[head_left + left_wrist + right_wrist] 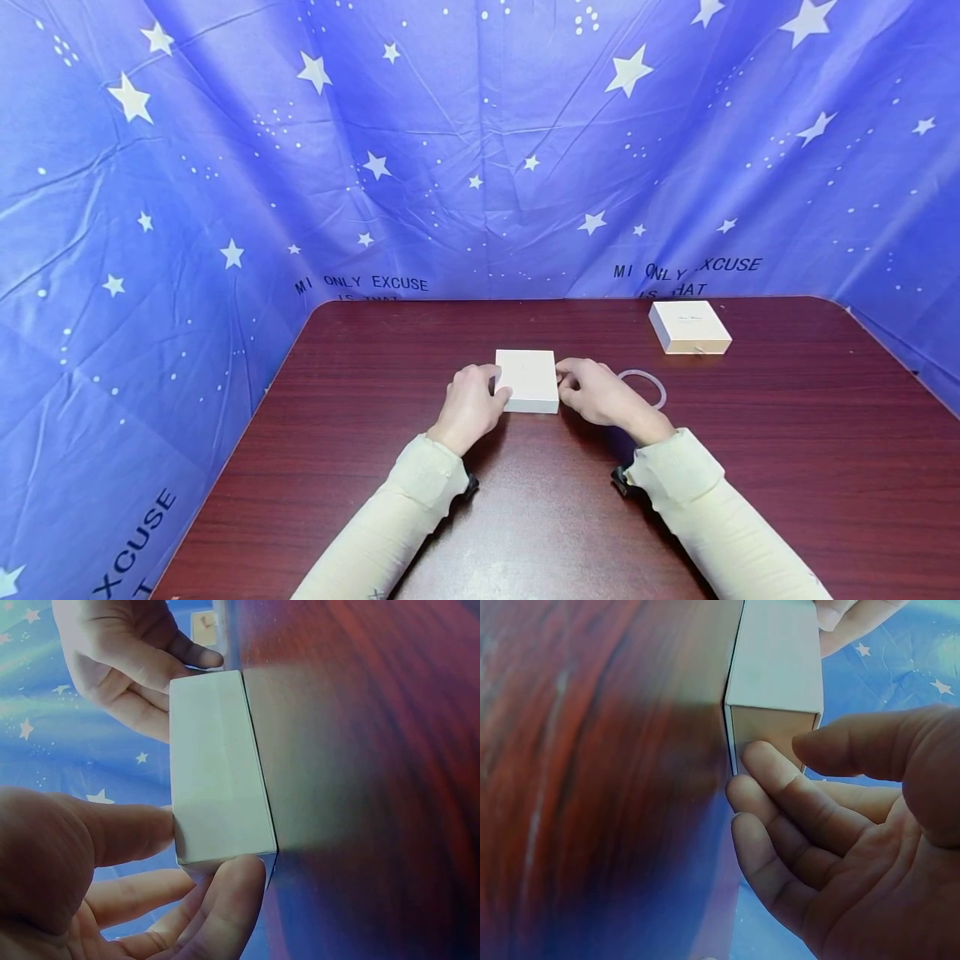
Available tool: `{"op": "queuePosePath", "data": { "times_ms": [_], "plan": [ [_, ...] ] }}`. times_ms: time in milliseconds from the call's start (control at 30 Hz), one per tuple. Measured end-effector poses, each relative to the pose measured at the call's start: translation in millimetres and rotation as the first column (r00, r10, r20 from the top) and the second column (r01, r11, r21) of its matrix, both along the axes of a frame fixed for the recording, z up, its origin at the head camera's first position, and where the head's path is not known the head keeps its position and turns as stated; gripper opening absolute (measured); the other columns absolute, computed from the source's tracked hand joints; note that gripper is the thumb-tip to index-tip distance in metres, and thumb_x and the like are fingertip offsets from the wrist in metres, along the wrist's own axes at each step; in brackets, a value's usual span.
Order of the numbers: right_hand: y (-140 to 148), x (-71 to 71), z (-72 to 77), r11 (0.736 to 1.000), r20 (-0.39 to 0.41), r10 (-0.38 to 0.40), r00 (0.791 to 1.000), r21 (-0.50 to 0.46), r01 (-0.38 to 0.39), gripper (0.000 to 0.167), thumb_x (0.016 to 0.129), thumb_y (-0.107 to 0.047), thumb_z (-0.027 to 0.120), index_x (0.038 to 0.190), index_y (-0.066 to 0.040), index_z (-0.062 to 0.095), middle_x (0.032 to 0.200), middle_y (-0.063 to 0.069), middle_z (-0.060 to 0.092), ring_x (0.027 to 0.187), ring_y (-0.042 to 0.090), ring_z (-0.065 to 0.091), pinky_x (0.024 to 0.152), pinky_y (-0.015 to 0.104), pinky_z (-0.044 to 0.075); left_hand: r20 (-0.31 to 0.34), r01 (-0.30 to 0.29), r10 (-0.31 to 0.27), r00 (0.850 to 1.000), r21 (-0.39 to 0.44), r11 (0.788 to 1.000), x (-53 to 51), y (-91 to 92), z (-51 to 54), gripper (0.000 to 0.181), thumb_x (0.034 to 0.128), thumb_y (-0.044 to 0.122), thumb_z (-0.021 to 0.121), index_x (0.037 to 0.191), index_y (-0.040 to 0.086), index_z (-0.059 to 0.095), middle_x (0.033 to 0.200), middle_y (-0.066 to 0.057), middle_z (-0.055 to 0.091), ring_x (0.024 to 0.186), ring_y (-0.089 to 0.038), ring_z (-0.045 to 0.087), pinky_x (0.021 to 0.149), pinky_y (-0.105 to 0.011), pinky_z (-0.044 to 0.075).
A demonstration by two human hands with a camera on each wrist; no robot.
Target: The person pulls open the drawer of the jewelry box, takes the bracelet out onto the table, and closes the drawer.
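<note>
A small white box [527, 381] lies flat on the dark red table in the head view. My left hand [471, 407] grips its left end, with fingertips [238, 889] at the lower corner and another finger along the top edge. At the opposite end is my right hand [596, 395]. In the right wrist view its fingertips [763, 759] touch the box's cream end panel [769, 729], and the thumb lies near the upper edge, apart from the fingers. Whether a pull tab sits behind those fingers is hidden.
A second white box [688, 327] with a small tab on its front stands at the back right. A pale translucent ring [663, 393] lies partly behind my right hand. Something dark purple [621, 443] shows under the right wrist. A blue star-printed curtain [480, 150] hangs beyond the table [360, 367].
</note>
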State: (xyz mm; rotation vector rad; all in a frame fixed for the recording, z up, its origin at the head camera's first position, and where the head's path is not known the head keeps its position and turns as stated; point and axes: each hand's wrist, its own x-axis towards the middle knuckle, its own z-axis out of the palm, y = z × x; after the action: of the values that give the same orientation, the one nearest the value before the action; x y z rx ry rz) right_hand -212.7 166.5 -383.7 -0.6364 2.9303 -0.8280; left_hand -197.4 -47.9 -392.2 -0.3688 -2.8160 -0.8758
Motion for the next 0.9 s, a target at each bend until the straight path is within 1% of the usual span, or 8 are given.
{"op": "queuePosePath", "data": {
  "times_ms": [67, 267, 400, 500, 700, 800, 900],
  "plan": [
    [0.4, 0.2, 0.7, 1.000, -0.003, -0.004, 1.000, 0.000, 0.004, 0.024, 0.082, -0.002, 0.053, 0.105, -0.002, 0.062, 0.072, -0.007, 0.058, 0.074, 0.015, 0.054, 0.075, 0.034, 0.043, 0.003, 0.000, 0.000, 1.000, 0.006, 1.000, 0.1, 0.0, 0.3, 0.033, 0.0868, 0.020, 0.067, 0.116, 0.005, 0.067, 0.107, -0.014, 0.067, 0.101, -0.032, 0.063, 0.084, -0.045, 0.049],
    [1.5, -1.2, 1.4, 1.000, 0.009, -0.005, 1.000, -0.009, 0.005, 0.025, 0.083, -0.003, 0.054, 0.107, -0.001, 0.062, 0.076, -0.005, 0.062, 0.074, 0.014, 0.055, 0.074, 0.034, 0.044, -0.013, 0.005, -0.005, 1.000, 0.018, 1.000, 0.3, -0.5, 0.6, 0.032, 0.0871, 0.021, 0.065, 0.114, 0.003, 0.067, 0.106, -0.015, 0.067, 0.099, -0.033, 0.063, 0.082, -0.046, 0.049],
    [2.9, -2.1, 2.7, 1.000, 0.021, -0.014, 1.000, -0.009, 0.014, 0.034, 0.084, -0.004, 0.055, 0.116, 0.006, 0.059, 0.080, -0.003, 0.065, 0.080, 0.015, 0.058, 0.079, 0.038, 0.046, -0.012, -0.002, 0.003, 1.000, 0.030, 1.000, 1.2, -0.6, 1.1, 0.032, 0.0871, 0.022, 0.064, 0.113, 0.004, 0.067, 0.105, -0.015, 0.066, 0.098, -0.035, 0.063, 0.082, -0.047, 0.049],
    [4.0, -2.0, 5.2, 1.000, 0.026, -0.029, 0.999, -0.007, 0.029, 0.040, 0.085, -0.005, 0.055, 0.122, 0.011, 0.055, 0.082, -0.001, 0.066, 0.082, 0.017, 0.059, 0.083, 0.041, 0.046, -0.004, -0.017, 0.017, 1.000, 0.021, 1.000, 2.3, -0.4, 2.6, 0.032, 0.0874, 0.024, 0.064, 0.114, 0.005, 0.067, 0.102, -0.014, 0.065, 0.095, -0.034, 0.063, 0.081, -0.045, 0.049],
    [7.0, -2.3, 9.6, 0.999, 0.010, -0.045, 0.999, -0.015, 0.046, 0.039, 0.087, -0.007, 0.056, 0.122, 0.008, 0.055, 0.082, -0.001, 0.064, 0.078, 0.015, 0.057, 0.081, 0.040, 0.045, -0.019, -0.059, 0.059, 0.998, -0.020, 0.998, 3.2, -0.2, 6.8, 0.035, 0.0864, 0.030, 0.065, 0.115, 0.009, 0.067, 0.097, -0.010, 0.060, 0.084, -0.032, 0.062, 0.071, -0.044, 0.050],
    [8.6, -2.4, 11.4, 0.998, 0.010, -0.051, 0.999, -0.024, 0.051, 0.039, 0.087, -0.007, 0.055, 0.122, 0.008, 0.055, 0.080, -0.002, 0.063, 0.075, 0.015, 0.056, 0.079, 0.039, 0.044, -0.029, -0.065, 0.065, 0.997, -0.014, 0.998, 3.1, 0.2, 8.5, 0.036, 0.0859, 0.031, 0.065, 0.115, 0.010, 0.067, 0.098, -0.010, 0.058, 0.084, -0.030, 0.061, 0.070, -0.043, 0.050],
    [9.9, -2.4, 12.9, 0.998, 0.002, -0.056, 0.998, -0.023, 0.056, 0.039, 0.085, -0.007, 0.054, 0.121, 0.007, 0.057, 0.078, -0.002, 0.061, 0.076, 0.016, 0.055, 0.080, 0.039, 0.043, -0.049, -0.063, 0.062, 0.997, -0.011, 0.998, 2.9, 1.0, 9.8, 0.038, 0.0858, 0.031, 0.066, 0.116, 0.008, 0.066, 0.101, -0.011, 0.059, 0.088, -0.030, 0.061, 0.072, -0.043, 0.050]
  ]
}}
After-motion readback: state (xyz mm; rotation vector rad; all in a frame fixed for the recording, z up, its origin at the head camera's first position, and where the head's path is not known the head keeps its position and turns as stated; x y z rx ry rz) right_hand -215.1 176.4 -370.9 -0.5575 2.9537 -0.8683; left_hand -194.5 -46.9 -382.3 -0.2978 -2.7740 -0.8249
